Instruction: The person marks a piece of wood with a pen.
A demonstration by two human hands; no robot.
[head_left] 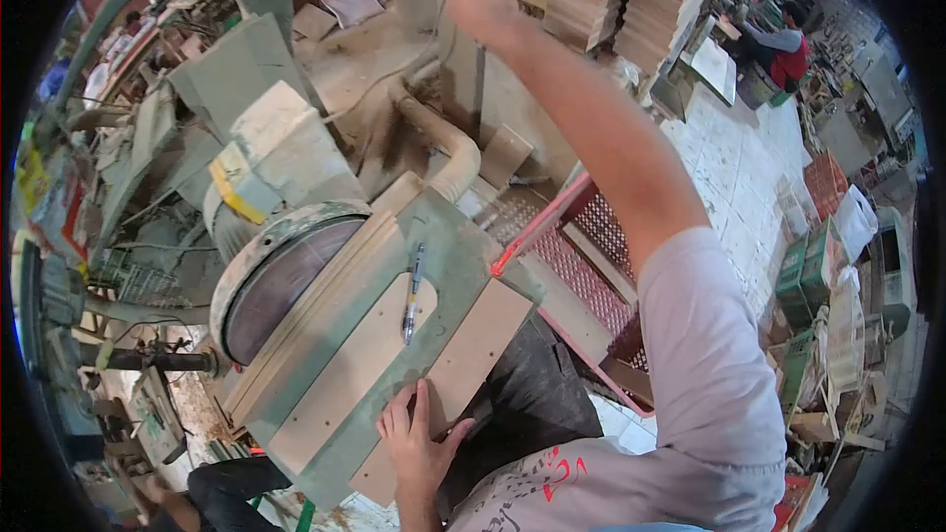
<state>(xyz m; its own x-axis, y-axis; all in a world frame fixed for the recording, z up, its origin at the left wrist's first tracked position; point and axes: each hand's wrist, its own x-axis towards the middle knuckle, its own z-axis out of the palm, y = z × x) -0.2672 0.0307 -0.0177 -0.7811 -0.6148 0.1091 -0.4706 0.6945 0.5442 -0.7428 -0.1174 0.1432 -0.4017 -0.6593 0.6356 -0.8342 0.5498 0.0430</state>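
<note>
My left hand (418, 433) lies palm down across a narrow wooden board (480, 342) with small holes, fingers stretched out and thumb apart. Beside it rests a second board (345, 374) with one rounded end, also drilled with small holes. A pen (414, 291) lies over that rounded end. Both boards are on a green metal work table (445, 236) in front of a round disc sander (296, 286). My right hand (481, 2) is stretched far out at the top, closed, near a pale post-like stand; what it holds, if anything, is hidden.
Red plastic crates (591, 256) stand right of the table. Tall stacks of shaped boards (655, 0) rise beyond my right arm. A dusty hose (448, 143) bends behind the table. Another person (785, 49) sits at the far right; green crates (803, 276) line that side.
</note>
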